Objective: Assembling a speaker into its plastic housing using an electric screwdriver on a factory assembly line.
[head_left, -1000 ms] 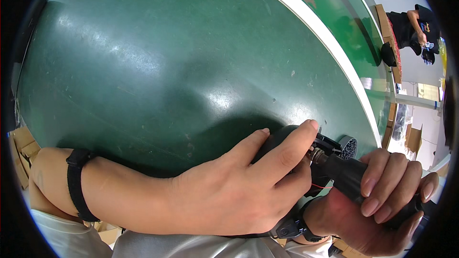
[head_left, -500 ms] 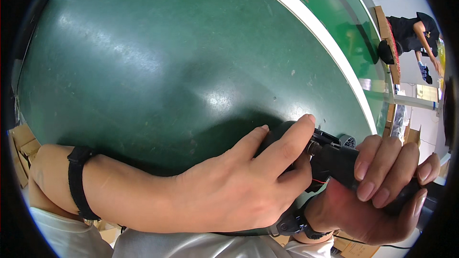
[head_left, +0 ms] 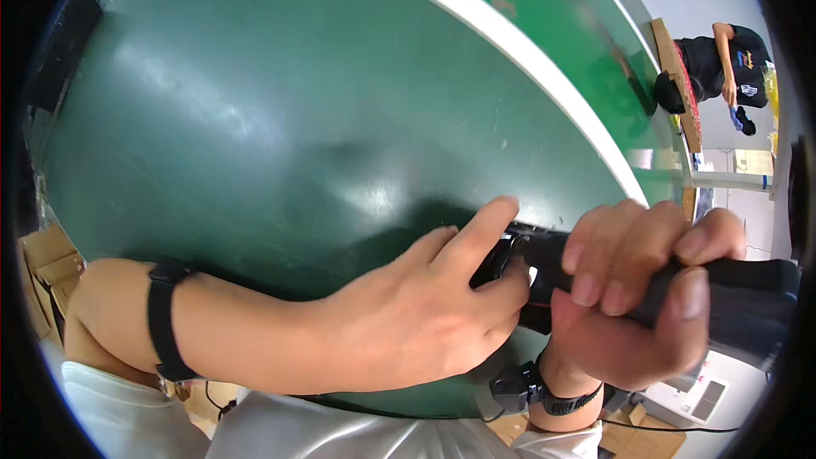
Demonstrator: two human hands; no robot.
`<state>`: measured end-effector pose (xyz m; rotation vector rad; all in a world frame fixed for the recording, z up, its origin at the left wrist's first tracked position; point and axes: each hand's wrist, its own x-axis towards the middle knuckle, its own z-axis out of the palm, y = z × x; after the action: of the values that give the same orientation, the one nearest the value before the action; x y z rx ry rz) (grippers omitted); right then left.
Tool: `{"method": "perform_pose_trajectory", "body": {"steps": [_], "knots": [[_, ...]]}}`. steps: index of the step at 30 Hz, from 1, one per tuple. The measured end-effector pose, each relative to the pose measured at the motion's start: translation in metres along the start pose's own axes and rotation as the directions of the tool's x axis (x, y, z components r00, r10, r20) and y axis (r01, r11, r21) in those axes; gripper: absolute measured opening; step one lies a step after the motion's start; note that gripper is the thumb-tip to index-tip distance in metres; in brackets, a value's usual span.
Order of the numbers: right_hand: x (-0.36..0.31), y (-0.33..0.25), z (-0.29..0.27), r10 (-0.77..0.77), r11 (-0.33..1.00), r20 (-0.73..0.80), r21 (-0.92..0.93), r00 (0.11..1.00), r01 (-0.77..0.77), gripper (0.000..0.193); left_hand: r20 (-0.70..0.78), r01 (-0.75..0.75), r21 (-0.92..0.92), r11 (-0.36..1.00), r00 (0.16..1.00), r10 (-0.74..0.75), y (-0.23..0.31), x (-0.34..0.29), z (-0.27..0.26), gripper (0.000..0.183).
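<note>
**Green bench, black tool held in both hands**

Green tabletop (head_left: pixel 255 119) filled most of my view, with a white stripe (head_left: pixel 510 42) running across it. Another person (head_left: pixel 735 59) worked far off at upper right.

Black tool (head_left: pixel 748 297) sat above the near edge of the table, lower right, off the surface. Right hand (head_left: pixel 633 297) was clenched round its body, fingers fully wrapped. Left hand (head_left: pixel 425 323) was half open: forefinger stretched along the top of the tool's front end (head_left: pixel 518 259), thumb pressed on its side. A pinch, not a fist.

Judgement: the right hand should lock the body while the left does the fine work at the tip; keep wrists low and steady. Black bands on both wrists.
</note>
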<state>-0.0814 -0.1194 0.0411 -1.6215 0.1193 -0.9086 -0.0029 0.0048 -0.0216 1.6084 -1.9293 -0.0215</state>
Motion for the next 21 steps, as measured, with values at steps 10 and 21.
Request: {"method": "perform_pose_trajectory", "body": {"steps": [10,21], "knots": [[-0.011,-0.076,-0.067,-0.348,0.901,-0.286,0.162,0.893,0.403,0.023,0.104,-0.103,-0.046,0.994,0.989,0.107,-0.001,0.013,-0.005,0.045],[-0.024,-0.091,-0.153,-0.239,0.932,-0.621,0.069,0.746,0.356,0.021,0.899,0.195,0.231,0.953,0.331,-0.286,-0.044,0.180,-0.176,0.050]]}}
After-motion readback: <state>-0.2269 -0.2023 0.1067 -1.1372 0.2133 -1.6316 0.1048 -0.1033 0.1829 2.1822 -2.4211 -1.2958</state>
